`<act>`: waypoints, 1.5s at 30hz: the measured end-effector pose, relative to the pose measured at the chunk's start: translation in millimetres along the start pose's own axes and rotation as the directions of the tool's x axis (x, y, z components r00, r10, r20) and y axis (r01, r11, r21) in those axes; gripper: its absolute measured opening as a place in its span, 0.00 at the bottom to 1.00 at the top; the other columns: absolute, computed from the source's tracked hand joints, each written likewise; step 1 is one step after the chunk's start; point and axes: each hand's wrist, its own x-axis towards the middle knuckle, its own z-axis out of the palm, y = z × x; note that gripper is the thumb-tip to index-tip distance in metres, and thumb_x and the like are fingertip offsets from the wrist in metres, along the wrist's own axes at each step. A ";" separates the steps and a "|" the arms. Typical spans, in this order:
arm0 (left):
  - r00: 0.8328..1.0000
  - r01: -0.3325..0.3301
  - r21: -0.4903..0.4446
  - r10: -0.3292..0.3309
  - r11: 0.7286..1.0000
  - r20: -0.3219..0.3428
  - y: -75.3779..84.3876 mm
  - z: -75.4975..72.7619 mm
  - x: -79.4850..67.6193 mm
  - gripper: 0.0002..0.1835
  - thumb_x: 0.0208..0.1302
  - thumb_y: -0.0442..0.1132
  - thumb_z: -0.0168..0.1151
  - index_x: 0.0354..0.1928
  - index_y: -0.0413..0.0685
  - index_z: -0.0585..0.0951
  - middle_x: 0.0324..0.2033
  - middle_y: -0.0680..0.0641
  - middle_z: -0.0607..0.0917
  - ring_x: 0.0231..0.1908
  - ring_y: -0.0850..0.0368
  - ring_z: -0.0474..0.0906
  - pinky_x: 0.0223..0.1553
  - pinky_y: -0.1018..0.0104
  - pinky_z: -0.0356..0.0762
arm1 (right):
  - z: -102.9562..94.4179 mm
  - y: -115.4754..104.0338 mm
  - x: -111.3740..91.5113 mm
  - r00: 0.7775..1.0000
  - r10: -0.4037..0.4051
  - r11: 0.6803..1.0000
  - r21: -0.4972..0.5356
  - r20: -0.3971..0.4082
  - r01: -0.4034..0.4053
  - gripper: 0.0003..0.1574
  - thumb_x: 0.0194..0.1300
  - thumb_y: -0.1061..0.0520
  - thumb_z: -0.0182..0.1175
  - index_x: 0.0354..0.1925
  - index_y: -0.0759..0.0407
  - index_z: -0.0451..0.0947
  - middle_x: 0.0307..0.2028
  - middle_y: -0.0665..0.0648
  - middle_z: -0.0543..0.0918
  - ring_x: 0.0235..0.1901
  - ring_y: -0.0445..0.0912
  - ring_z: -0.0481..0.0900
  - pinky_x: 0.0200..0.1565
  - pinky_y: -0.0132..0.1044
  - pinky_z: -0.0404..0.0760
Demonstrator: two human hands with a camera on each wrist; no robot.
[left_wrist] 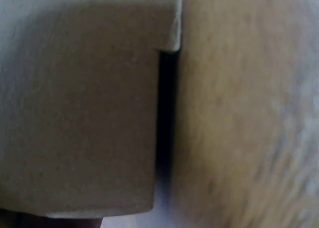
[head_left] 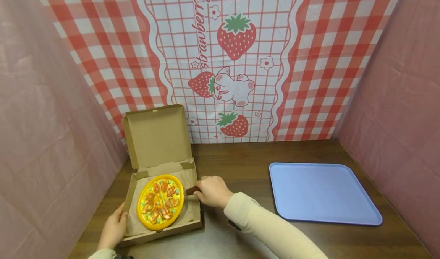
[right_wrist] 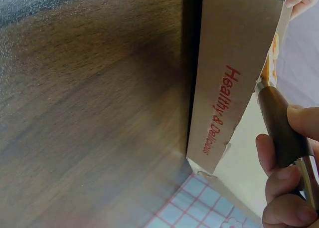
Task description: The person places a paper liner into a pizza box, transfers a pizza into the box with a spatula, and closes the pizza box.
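An open cardboard pizza box [head_left: 188, 227] sits at the left of the table, with brown paper lining its base. Over the paper lies a round toy pizza [head_left: 160, 201] with a yellow-orange rim, tilted a little. My right hand [head_left: 214, 191] grips the dark brown handle [right_wrist: 283, 120] of a utensil at the pizza's right edge; its far end is hidden by the pizza and the box wall. At the box's front left corner, my left hand [head_left: 114, 228] holds the side wall. Plain cardboard [left_wrist: 79, 113] fills much of the left wrist view.
A light blue tray [head_left: 323, 193] lies flat on the right of the brown wooden table [head_left: 237, 171]. The box's lid [head_left: 159, 136] stands upright at the back. Behind hangs a red-and-white strawberry cloth [head_left: 237, 75], with pink curtains [head_left: 388, 91] on both sides.
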 end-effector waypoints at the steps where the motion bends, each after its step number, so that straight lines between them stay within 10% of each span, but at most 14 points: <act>1: 1.000 -0.002 0.000 0.002 1.000 -0.002 -0.2 0.0 -0.1 0.26 0.73 0.32 0.41 0.69 0.24 0.58 0.64 0.23 0.64 0.64 0.25 0.63 0.66 0.34 0.60 | 0.7 -0.1 0.3 1.000 -0.002 1.000 -0.007 -0.002 0.002 0.12 0.64 0.44 0.61 0.33 0.48 0.84 0.27 0.49 0.83 0.26 0.44 0.82 0.22 0.38 0.74; 45: 1.000 0.015 0.000 -0.015 1.000 0.008 -0.1 -1.1 1.8 0.26 0.74 0.33 0.41 0.71 0.27 0.57 0.64 0.24 0.65 0.64 0.25 0.64 0.66 0.34 0.60 | 2.3 4.3 0.9 0.989 0.032 0.993 -0.103 -0.143 -0.048 0.12 0.62 0.46 0.62 0.38 0.50 0.85 0.27 0.49 0.81 0.25 0.46 0.80 0.21 0.37 0.75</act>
